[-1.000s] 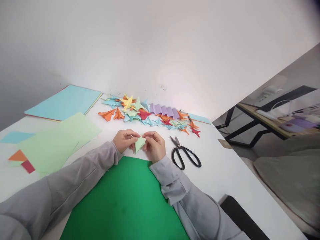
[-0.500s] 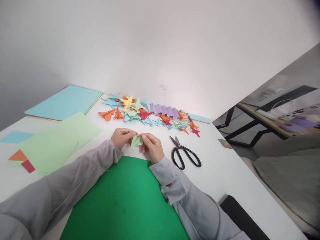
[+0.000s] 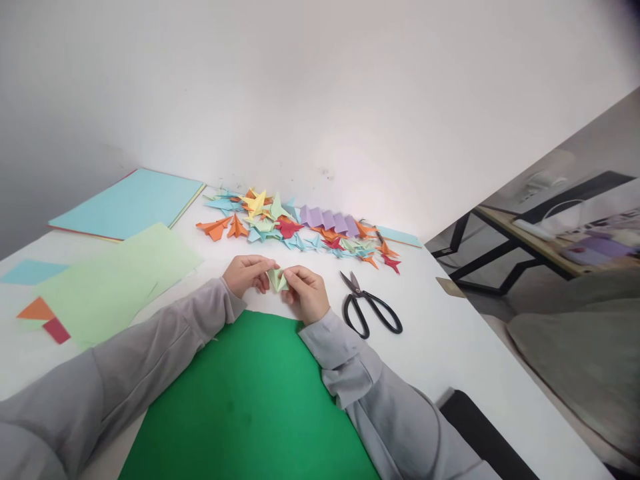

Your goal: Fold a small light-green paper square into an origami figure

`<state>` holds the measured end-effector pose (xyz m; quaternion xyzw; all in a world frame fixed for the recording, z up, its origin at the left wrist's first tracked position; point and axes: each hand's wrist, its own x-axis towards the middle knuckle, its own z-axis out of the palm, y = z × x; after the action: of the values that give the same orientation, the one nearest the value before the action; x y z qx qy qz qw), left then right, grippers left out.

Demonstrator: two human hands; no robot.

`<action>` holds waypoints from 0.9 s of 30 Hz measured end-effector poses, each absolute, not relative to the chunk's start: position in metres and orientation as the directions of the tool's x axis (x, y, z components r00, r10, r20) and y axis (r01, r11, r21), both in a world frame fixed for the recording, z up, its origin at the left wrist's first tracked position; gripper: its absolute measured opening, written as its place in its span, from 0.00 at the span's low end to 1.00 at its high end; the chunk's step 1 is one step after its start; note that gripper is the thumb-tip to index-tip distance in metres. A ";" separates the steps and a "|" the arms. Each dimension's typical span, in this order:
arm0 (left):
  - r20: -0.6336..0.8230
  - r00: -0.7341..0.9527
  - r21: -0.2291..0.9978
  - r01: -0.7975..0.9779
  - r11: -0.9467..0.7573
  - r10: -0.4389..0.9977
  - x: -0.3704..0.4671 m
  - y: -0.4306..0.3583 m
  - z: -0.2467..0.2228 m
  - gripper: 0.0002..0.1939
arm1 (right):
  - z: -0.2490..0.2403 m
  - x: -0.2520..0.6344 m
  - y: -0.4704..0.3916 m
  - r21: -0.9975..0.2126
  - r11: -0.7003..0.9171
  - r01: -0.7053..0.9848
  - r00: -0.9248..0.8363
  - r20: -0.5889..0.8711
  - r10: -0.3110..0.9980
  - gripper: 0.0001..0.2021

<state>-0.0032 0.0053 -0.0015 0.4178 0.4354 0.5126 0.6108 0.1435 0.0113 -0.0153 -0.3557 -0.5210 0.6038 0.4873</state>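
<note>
Between both hands is a small folded piece of light green paper [image 3: 278, 280], held above the table just past the far edge of a green sheet [image 3: 250, 393]. My left hand [image 3: 248, 273] pinches its left side between thumb and fingers. On its right side, my right hand [image 3: 306, 292] grips it the same way. The folds spread in a small V shape; my fingertips cover its outer edges. Beyond my hands lies a row of folded paper figures [image 3: 289, 228] in orange, yellow, red, blue and green, with a purple pleated strip [image 3: 327, 219] among them.
Black-handled scissors [image 3: 370, 307] lie with blades parted right of my right hand. Light green sheets [image 3: 115, 280] and small coloured scraps [image 3: 36, 309] are at the left, a blue-topped paper stack [image 3: 130, 203] behind. A black object [image 3: 483, 433] sits by my right forearm.
The folded green paper has turned and its folds have opened somewhat between my fingers. My right hand's fingers have shifted along its edge. Nothing else on the table has moved.
</note>
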 end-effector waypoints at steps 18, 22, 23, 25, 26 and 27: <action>-0.073 0.150 0.947 -0.301 0.116 0.986 -0.005 0.006 -0.001 0.18 | -0.013 0.144 0.017 -0.923 -0.066 -0.378 -0.243 0.030 0.970 0.11; -0.106 0.217 0.930 -0.323 0.174 0.970 -0.008 0.007 0.002 0.19 | -0.013 0.144 0.017 -0.918 -0.067 -0.390 -0.240 0.031 0.970 0.11; -0.110 0.248 0.926 -0.327 0.190 0.962 -0.008 0.007 0.003 0.19 | -0.013 0.144 0.017 -0.918 -0.068 -0.390 -0.240 0.030 0.970 0.10; -0.104 0.325 0.918 -0.331 0.216 0.940 -0.010 0.009 0.003 0.19 | -0.014 0.145 0.017 -0.921 -0.064 -0.383 -0.242 0.034 0.970 0.10; -0.099 0.370 0.916 -0.328 0.230 0.924 -0.011 0.009 0.003 0.19 | -0.014 0.145 0.017 -0.924 -0.057 -0.378 -0.242 0.039 0.969 0.10; -0.096 0.418 0.916 -0.318 0.244 0.903 -0.012 0.010 0.003 0.19 | -0.014 0.145 0.017 -0.927 -0.050 -0.372 -0.243 0.045 0.969 0.10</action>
<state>-0.0118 0.0098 0.0035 0.4428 0.3308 0.4263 0.7161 0.1450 0.0172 -0.0142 -0.3294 -0.4527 0.6455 0.5195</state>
